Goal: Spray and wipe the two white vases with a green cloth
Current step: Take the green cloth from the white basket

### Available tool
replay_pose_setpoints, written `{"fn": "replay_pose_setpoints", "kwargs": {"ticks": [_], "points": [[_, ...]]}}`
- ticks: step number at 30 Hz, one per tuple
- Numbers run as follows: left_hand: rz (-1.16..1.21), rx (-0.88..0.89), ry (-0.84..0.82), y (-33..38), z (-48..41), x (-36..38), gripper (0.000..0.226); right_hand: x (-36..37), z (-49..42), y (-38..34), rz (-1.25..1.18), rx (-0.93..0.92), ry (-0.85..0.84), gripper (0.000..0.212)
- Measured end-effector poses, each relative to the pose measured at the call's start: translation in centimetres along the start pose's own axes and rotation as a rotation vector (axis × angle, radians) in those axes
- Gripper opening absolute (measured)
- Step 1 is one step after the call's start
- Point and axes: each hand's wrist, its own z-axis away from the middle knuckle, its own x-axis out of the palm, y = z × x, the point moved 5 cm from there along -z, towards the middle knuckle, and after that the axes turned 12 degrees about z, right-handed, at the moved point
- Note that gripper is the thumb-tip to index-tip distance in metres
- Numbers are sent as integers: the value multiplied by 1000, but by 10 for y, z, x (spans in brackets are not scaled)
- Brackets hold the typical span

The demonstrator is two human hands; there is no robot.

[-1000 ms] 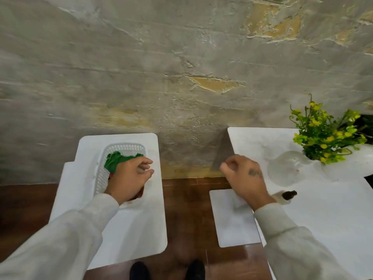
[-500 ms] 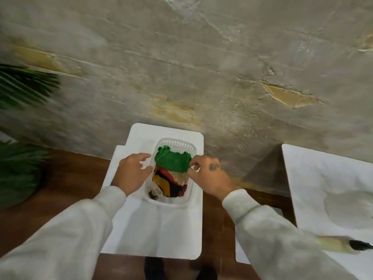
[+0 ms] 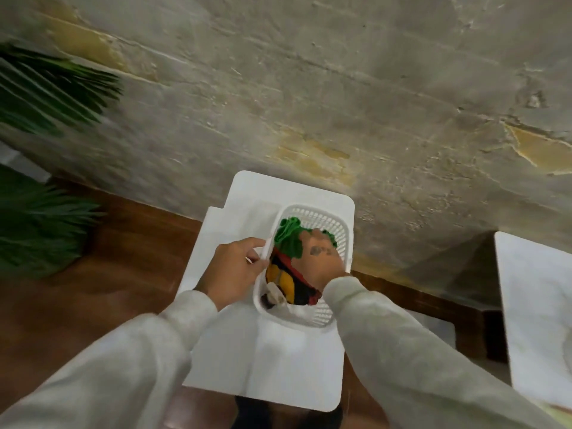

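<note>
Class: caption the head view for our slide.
Right hand reaches the green cloth in a white basket; left hand grips its rim.

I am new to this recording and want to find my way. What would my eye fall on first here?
First, the bright green cloth at the far end of the white basket, which sits on a white stand by the wall. The right hand reaches into the basket onto the cloth, while the left hand grips the basket's left rim. Dark green leaves fill the left edge.
</note>
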Motion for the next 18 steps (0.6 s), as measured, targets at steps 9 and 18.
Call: {"fn": "replay_pose_setpoints", "kwargs": {"ticks": [9, 18], "points": [[-4, 13, -15, -4, -2, -2, 41, 13, -16, -5, 125, 19, 105, 38], [-64, 29, -10, -1, -2, 2, 40, -15, 1, 12, -290, 95, 125, 15]]}}
